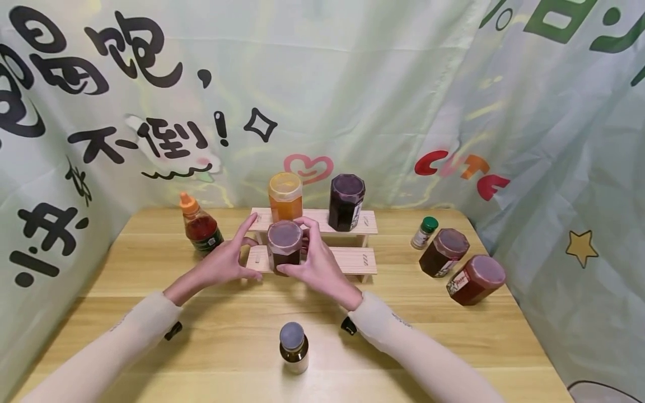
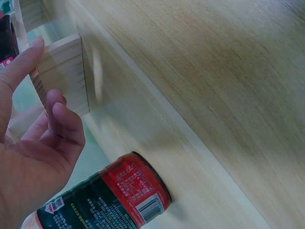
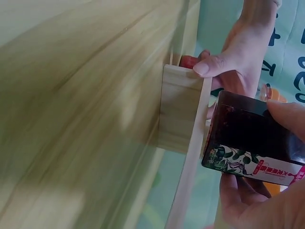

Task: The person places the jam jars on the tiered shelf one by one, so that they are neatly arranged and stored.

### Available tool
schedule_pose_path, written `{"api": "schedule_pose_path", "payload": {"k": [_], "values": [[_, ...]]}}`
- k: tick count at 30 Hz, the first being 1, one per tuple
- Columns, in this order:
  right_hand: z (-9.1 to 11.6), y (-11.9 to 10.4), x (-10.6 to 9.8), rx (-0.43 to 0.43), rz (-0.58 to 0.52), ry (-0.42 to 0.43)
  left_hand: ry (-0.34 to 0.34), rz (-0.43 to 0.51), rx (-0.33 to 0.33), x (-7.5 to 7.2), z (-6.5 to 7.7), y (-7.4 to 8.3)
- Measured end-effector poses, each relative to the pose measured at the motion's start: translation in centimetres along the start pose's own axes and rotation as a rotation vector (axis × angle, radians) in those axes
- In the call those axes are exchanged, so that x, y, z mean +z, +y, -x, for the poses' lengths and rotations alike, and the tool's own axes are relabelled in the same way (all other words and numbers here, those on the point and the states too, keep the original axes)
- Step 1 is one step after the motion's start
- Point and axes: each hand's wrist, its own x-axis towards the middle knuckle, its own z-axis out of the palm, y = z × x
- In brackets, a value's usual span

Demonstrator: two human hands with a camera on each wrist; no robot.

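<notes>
Our right hand (image 1: 323, 266) grips the dark jar (image 1: 283, 246), likely heavy, rigid, slick, best held round its sides; beside our spread left hand (image 1: 230, 261) stands the shelf (image 1: 355, 260).

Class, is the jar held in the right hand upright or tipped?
Upright: in the right hand, the jar has its lid uppermost, body below.
</notes>
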Motion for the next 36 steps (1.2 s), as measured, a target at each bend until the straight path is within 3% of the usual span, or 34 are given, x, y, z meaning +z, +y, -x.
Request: {"api": "schedule_pose_path", "payload": {"k": [14, 24, 36], "values": [[-0.5, 0.2, 1.6, -0.001, -0.026, -0.032, 0.013, -0.006, -0.009, 0.0, 0.5, 0.2], [-0.7, 0.1, 2.0, -0.027, 0.157, 0.003, 0.008, 0.01, -0.001, -0.3, 0.4, 0.1], [-0.6, 0.5, 2.3, -0.079, 0.144, 0.023, -0.002, 0.013, 0.018, 0.0, 0.1, 0.2]]}}
